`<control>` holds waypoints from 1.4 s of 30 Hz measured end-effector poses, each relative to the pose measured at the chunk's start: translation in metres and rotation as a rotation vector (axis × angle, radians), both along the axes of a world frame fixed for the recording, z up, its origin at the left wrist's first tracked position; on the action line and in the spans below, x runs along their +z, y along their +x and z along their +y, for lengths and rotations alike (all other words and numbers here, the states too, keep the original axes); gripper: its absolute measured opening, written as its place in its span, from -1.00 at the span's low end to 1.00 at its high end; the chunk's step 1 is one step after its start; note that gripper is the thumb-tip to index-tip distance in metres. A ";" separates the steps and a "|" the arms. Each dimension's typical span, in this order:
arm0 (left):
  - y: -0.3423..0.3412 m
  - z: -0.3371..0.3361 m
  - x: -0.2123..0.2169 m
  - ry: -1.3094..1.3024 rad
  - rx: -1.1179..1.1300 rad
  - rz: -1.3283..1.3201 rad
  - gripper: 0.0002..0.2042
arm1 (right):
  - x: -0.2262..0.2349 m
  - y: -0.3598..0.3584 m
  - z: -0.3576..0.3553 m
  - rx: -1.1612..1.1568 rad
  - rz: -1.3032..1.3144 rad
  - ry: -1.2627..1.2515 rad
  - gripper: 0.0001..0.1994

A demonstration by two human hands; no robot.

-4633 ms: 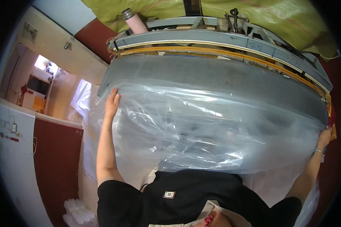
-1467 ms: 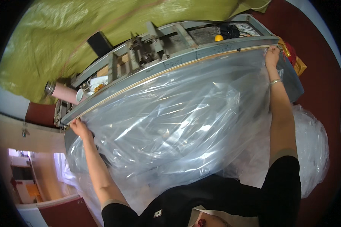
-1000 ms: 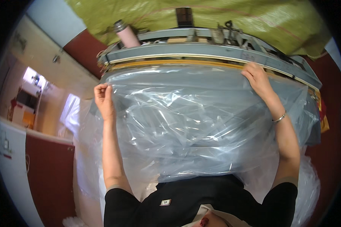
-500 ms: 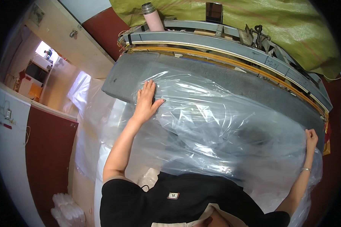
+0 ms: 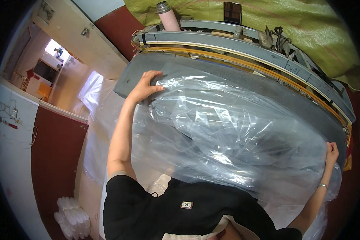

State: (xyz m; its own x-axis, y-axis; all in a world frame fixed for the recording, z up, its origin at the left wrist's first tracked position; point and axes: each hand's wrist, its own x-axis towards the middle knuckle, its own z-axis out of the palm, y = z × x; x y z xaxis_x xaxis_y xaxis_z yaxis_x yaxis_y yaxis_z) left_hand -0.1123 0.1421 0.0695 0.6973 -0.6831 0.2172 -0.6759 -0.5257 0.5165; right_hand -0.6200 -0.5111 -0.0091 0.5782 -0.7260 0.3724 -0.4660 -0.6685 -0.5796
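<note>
Clear, shiny, thin plastic sheet (image 5: 232,124) lies wrinkled over the long grey flat board (image 5: 228,75), short of the thin yellow strip (image 5: 176,49) behind it. The left hand (image 5: 143,87) has its thumb and fingers spread apart at the sheet's left side. The right hand (image 5: 332,155) pinches its right edge. This looks like the straightening step. Next seems to call for a gentle, even pull on both sides.

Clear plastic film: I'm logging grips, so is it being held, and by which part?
The right hand pinches the clear plastic film by its right edge. The left hand is spread open at its left end, apparently not gripping.
</note>
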 end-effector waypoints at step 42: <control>0.068 -0.128 -0.025 -0.727 0.997 -0.342 -0.84 | 0.013 0.082 -0.020 -0.585 -0.348 -0.167 -0.76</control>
State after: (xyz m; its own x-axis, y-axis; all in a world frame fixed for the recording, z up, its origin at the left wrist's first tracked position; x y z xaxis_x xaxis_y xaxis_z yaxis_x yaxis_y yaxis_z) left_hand -0.0442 0.0139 0.0445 0.6714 0.4516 0.5877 -0.3089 -0.5503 0.7757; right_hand -0.5380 -0.5315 0.0040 -0.0633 -0.7983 0.5989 -0.5828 -0.4575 -0.6716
